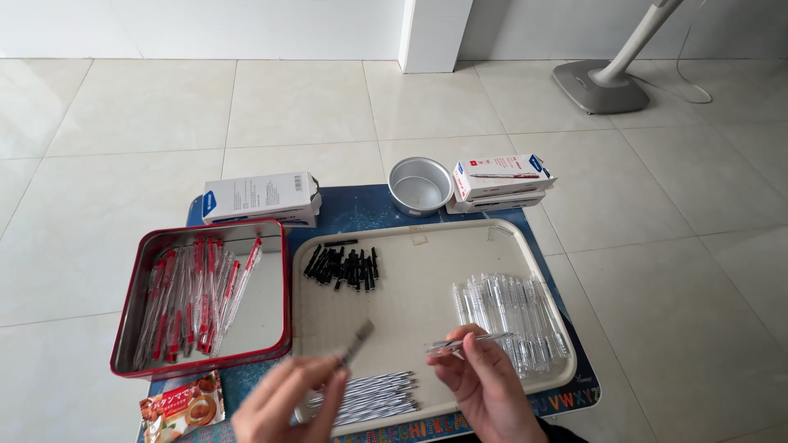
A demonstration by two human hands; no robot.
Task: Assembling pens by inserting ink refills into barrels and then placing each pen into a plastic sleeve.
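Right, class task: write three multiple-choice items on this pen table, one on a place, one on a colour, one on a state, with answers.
1. Where do the finished red pens lie?
A. round bowl
B. red tin
C. floor

2. What colour are the small caps piled on the cream tray?
A. black
B. yellow
C. green

3. What does the right hand hold?
A. nothing
B. a box
C. a clear pen barrel

Answers: B, they fill the tin left of the tray; A, the pile is black; C, the barrel sits between its fingers.
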